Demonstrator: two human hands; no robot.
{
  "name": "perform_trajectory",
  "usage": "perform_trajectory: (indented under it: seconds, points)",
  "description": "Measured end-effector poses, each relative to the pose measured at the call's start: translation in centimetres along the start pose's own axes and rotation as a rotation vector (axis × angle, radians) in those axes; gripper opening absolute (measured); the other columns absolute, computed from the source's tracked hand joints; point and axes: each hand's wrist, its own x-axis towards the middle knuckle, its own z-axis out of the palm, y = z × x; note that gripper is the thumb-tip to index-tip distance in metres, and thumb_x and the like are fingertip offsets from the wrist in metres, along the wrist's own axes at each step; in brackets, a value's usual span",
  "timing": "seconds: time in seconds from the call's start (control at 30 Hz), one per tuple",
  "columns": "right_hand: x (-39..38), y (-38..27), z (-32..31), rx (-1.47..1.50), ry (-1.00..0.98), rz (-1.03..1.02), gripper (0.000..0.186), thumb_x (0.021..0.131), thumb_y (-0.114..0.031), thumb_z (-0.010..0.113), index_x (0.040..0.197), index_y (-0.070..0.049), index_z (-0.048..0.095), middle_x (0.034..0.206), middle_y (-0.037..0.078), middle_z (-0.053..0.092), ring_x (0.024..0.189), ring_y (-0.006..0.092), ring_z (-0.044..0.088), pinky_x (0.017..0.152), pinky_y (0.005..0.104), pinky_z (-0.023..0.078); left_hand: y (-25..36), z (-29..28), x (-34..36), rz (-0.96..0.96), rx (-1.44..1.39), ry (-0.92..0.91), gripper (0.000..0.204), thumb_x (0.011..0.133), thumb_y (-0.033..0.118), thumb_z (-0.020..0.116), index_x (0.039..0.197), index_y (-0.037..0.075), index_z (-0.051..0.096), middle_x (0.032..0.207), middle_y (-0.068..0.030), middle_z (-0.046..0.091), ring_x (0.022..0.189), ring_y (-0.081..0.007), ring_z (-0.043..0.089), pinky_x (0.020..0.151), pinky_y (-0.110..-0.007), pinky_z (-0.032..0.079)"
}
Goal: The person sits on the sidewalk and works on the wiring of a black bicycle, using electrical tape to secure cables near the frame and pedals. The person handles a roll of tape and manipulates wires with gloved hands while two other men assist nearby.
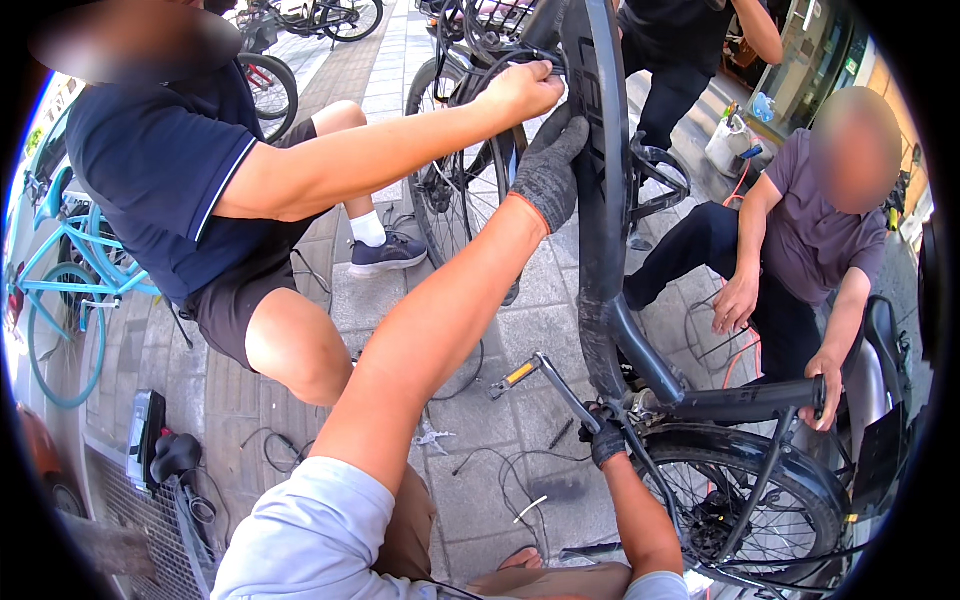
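A black bicycle frame (601,230) stands in front of me, its thick tube running up to the top of the view. My left hand (550,172), in a dark grey knit glove, is closed at the tube's upper left side, with the thumb on the tube; its other fingertips are partly hidden. Just above it, another person's bare hand (525,92) pinches near some black cables (500,66). Low on the frame, my gloved right hand (606,442) is closed beside the crank arm (568,392); what its fingers hold is hidden. A pedal (518,376) with a yellow reflector sits on that crank.
At right a seated person's hand (822,392) holds the end of the seat tube (745,400). The rear wheel (735,490) is below. Loose cables (510,475) lie on the paving. A black saddle (176,457) and long case (146,440) are lower left. A turquoise bicycle (80,260) stands far left.
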Motion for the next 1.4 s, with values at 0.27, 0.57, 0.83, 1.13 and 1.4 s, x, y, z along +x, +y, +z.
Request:
perform_trajectory:
  seconds: [0.27, 0.57, 0.83, 1.13, 1.4]
  points:
    - [1.2, 1.2, -0.2, 0.243, -0.066, -0.086, 0.026, 0.099, -0.031, 0.061, 0.120, -0.016, 0.061, 0.076, -0.002, 0.060, 0.056, 0.0135, 0.057, 0.047, 0.0302, 0.046, 1.2, 1.5, -1.0, 0.022, 0.029, -0.023, 0.044, 0.098, 0.010, 0.066, 0.140, 0.009, 0.053, 0.113, -0.0085, 0.070, 0.099, -0.0216, 0.070, 0.087, -0.037, 0.059]
    - [-1.3, -1.6, 0.5, 0.161, 0.006, 0.015, 0.021, 0.099, -0.029, 0.062, 0.117, -0.018, 0.063, 0.078, -0.001, 0.062, 0.057, 0.0137, 0.059, 0.048, 0.0283, 0.050, 2.4, 4.1, -1.2, 0.014, 0.134, 0.031, 0.037, 0.097, 0.011, 0.066, 0.133, 0.008, 0.057, 0.103, -0.0062, 0.070, 0.090, -0.0203, 0.070, 0.079, -0.035, 0.059]
    - [-2.1, -2.2, 0.4, 0.215, -0.040, -0.019, 0.016, 0.098, -0.026, 0.063, 0.111, -0.016, 0.063, 0.073, 0.000, 0.061, 0.053, 0.0150, 0.058, 0.044, 0.0303, 0.047, 2.1, 2.8, -0.4, -0.045, 0.101, 0.058, 0.031, 0.097, 0.009, 0.067, 0.127, 0.009, 0.062, 0.099, -0.0042, 0.071, 0.083, -0.0172, 0.070, 0.073, -0.033, 0.060]
    - [-2.3, -2.0, 0.7, 0.279, 0.022, -0.002, 0.011, 0.097, -0.025, 0.064, 0.103, -0.017, 0.065, 0.071, 0.000, 0.063, 0.050, 0.0141, 0.057, 0.041, 0.0291, 0.044, 2.0, 2.0, -0.1, -0.014, 0.151, 0.031, 0.032, 0.096, 0.014, 0.069, 0.128, 0.009, 0.064, 0.106, -0.0004, 0.071, 0.094, -0.0126, 0.067, 0.082, -0.030, 0.054]
    - [-3.1, -2.8, 1.2, 0.253, 0.036, 0.025, 0.007, 0.096, -0.026, 0.065, 0.096, -0.018, 0.066, 0.067, -0.003, 0.059, 0.048, 0.0133, 0.054, 0.041, 0.0283, 0.041, 2.1, 1.7, -0.4, -0.052, 0.299, 0.160, 0.033, 0.095, 0.018, 0.072, 0.125, 0.007, 0.067, 0.109, 0.0004, 0.071, 0.097, -0.0110, 0.063, 0.089, -0.027, 0.049]
